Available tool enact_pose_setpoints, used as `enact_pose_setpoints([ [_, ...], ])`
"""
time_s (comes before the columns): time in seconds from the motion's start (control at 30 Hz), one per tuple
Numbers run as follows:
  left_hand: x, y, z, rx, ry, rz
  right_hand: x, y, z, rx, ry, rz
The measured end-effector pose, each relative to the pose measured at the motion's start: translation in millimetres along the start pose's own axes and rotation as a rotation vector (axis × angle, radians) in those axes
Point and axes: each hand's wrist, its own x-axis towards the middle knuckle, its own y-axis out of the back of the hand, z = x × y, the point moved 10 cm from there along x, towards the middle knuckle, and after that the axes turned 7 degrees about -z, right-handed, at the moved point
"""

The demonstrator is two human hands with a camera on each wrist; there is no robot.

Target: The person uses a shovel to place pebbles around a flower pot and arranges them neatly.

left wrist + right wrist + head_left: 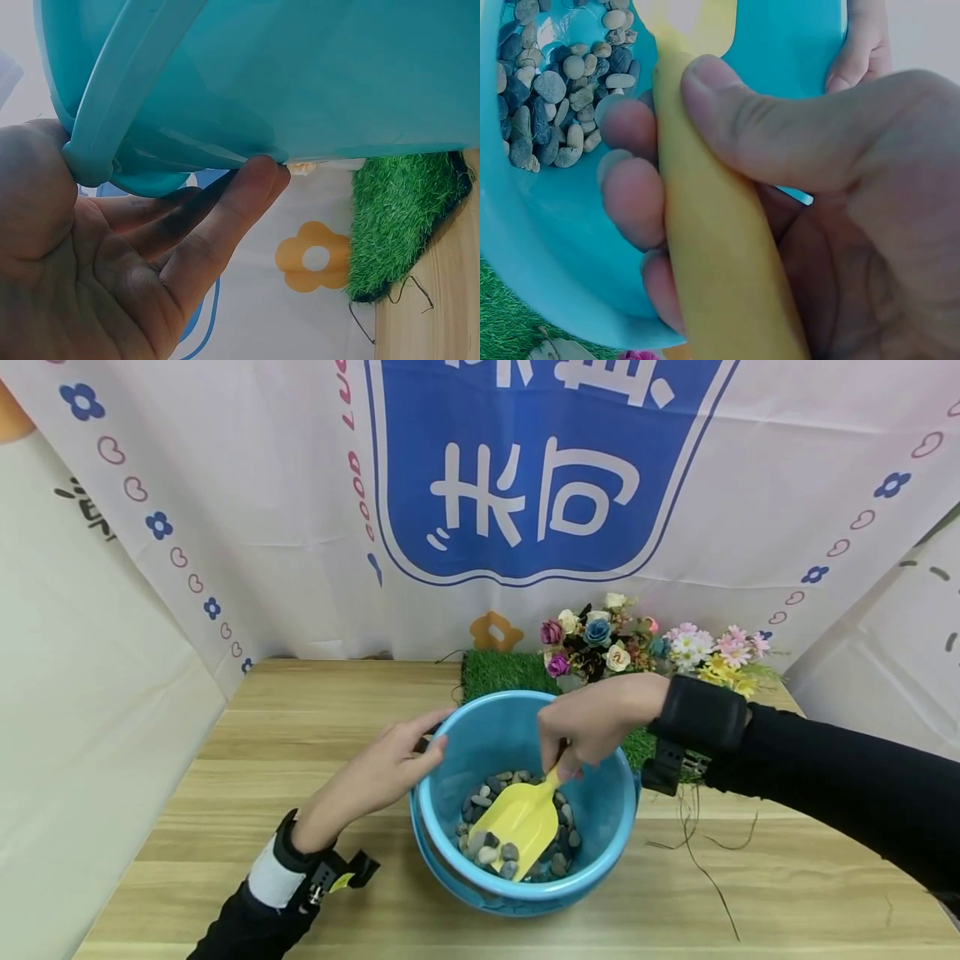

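- While the right hand (592, 720) has its grip curled firmly round the handle (712, 240) of a yellow scoop (527, 817), the scoop slants down inside a blue bucket (476, 735), pebbles (487, 853) on its blade.
- More pebbles lie around it.
- The left hand (382, 767), grip loose, fingers fairly straight, touches the bucket's side.
- The bucket stands on the wooden surface (240, 785), near artificial grass (504, 672) and flowers (597, 633).

Clock read on head view, from its middle. Wood-grain tabletop (225, 827), stretching toward 8 o'clock. White cloth backdrop (292, 585), white-lettered blue emblem (480, 422) at 12. Orange printed flower (480, 631) just above middle, green turf mat (502, 672) below it. Mixed bouquet (597, 632), then pink-white-yellow blooms (733, 647) farther out, both toward 3. Thin brown strands (712, 887) on tabletop at 4. Pale sheet (75, 693) at 9.
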Motion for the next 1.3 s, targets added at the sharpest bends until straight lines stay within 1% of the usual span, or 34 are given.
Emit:
enact_pose_setpoints([
  [0.13, -0.3, 0.0, -0.2, -0.002, 0.003, -0.001, -3.2, 0, -2, -0.002, 0.028, 0.012],
  [0.33, -0.2, -0.3, -0.7, -0.009, -0.001, -0.005, -9.6, 0, -3, 0.011, 0.037, 0.026],
  [0.57, 0.0, -0.2, -1.4, 0.004, -0.008, -0.007, -20.6, -1, 2, 0.080, 0.042, 0.043],
  [0.77, 0.4, -0.5, -1.9, -0.001, -0.004, -0.011, -31.8, -3, 1, 0.110, 0.102, 0.091],
  [0.87, 0.6, -0.7, -1.9, -0.011, -0.003, -0.015, -37.0, -3, 2, 0.120, 0.117, 0.114],
  [1.07, 0.6, -0.9, -1.4, -0.014, 0.000, -0.017, -48.4, -4, 5, 0.158, 0.105, 0.135],
  [1.3, 0.8, -0.8, -1.1, -0.004, -0.006, -0.018, -66.5, -6, 9, 0.192, 0.090, 0.183],
])
